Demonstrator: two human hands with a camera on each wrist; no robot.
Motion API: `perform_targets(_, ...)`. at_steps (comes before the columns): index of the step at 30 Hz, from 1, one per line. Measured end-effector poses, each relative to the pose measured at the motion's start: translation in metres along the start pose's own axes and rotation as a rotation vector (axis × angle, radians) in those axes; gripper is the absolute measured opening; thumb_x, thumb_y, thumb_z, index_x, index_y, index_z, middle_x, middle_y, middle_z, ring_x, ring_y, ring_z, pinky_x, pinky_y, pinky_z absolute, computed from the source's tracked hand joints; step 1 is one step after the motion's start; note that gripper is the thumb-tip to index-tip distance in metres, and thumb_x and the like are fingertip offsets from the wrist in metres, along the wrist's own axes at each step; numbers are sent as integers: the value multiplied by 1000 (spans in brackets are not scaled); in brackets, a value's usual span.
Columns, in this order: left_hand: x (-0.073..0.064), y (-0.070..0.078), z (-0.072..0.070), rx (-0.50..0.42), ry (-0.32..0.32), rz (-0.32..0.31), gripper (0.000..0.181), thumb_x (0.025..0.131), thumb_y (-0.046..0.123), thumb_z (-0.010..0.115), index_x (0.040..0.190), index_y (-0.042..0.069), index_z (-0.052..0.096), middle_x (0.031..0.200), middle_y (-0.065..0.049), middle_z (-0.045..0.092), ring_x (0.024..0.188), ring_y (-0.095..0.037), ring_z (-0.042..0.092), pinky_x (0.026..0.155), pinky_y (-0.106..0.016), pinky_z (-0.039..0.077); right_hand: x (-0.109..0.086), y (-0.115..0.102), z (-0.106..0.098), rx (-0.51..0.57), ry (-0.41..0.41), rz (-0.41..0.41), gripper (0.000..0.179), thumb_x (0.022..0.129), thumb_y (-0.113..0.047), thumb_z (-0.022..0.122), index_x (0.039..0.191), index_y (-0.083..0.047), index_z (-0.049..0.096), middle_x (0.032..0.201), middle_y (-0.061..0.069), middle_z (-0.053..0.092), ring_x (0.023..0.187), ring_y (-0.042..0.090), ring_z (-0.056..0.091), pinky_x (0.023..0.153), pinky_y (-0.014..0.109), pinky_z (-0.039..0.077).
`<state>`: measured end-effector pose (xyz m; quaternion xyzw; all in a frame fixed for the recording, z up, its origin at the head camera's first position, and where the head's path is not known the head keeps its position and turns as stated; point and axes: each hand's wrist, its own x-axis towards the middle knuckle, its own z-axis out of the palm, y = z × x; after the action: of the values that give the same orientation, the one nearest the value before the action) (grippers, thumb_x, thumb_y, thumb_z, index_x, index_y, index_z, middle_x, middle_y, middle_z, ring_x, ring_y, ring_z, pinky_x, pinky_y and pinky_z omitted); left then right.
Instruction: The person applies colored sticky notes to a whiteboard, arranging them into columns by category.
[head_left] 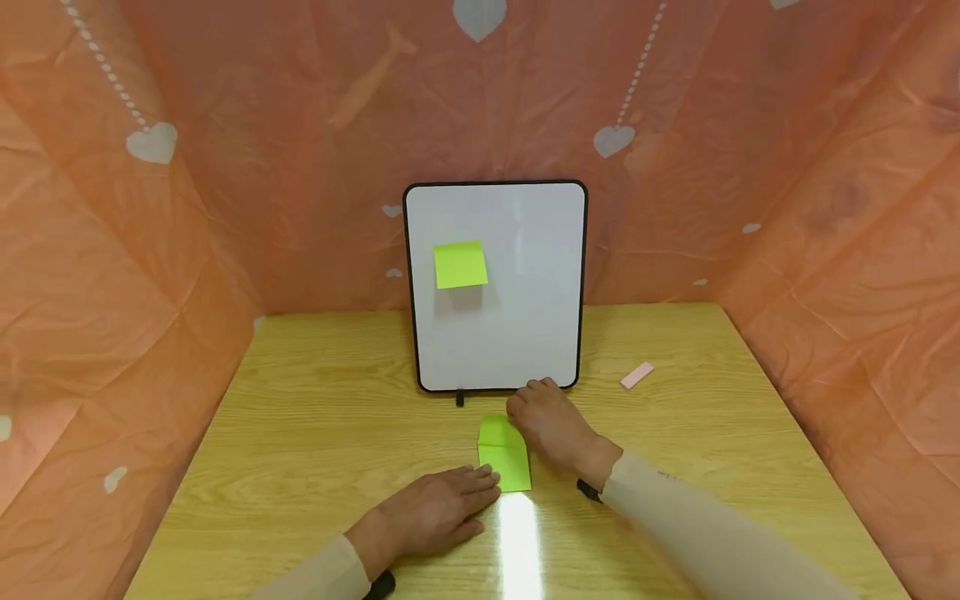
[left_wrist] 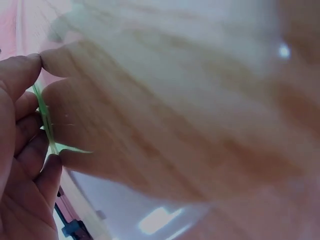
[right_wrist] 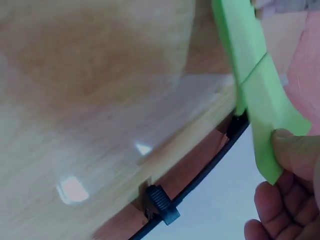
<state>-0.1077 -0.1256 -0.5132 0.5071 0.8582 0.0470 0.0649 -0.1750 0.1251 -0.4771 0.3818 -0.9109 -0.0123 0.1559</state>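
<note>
A pad of lime-green sticky notes [head_left: 510, 473] lies on the wooden table before a whiteboard [head_left: 517, 325]. My left hand [head_left: 435, 510] rests flat on the table, its fingertips at the pad's near left corner. With thumb and fingers my right hand [head_left: 551, 423] pinches the top sticky note [head_left: 495, 430] by its far end. In the right wrist view that note [right_wrist: 272, 105] bends up from the pad, its end between thumb [right_wrist: 295, 150] and fingers. From the left wrist, the pad shows as a thin green edge [left_wrist: 47, 122] beside the fingers.
One green sticky note [head_left: 460, 265] is stuck to the whiteboard's left half. A black foot [head_left: 460, 398] sits at the board's bottom edge. Right of the board lies a small pink block [head_left: 637, 375]. Orange cloth [head_left: 315, 150] with hearts encloses the table's back and sides.
</note>
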Motion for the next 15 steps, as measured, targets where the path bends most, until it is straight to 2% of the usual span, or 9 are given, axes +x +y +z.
perform_targets(6, 3, 3, -2, 16, -27, -1, 51, 112, 38, 52, 156, 12, 54, 163, -3, 50, 152, -18, 45, 124, -32, 41, 5, 7, -4, 45, -18, 27, 10, 99, -21, 75, 95, -13, 72, 90, -1, 72, 85, 19, 63, 81, 34, 52)
perform_targets(15, 0, 3, 0, -12, -22, -24, 51, 112, 37, 52, 157, 13, 52, 164, -2, 48, 154, -17, 43, 126, -32, 38, 11, 8, -16, 134, -40, 89, 8, 99, -21, 76, 97, -13, 75, 94, -1, 74, 87, 19, 64, 82, 37, 52)
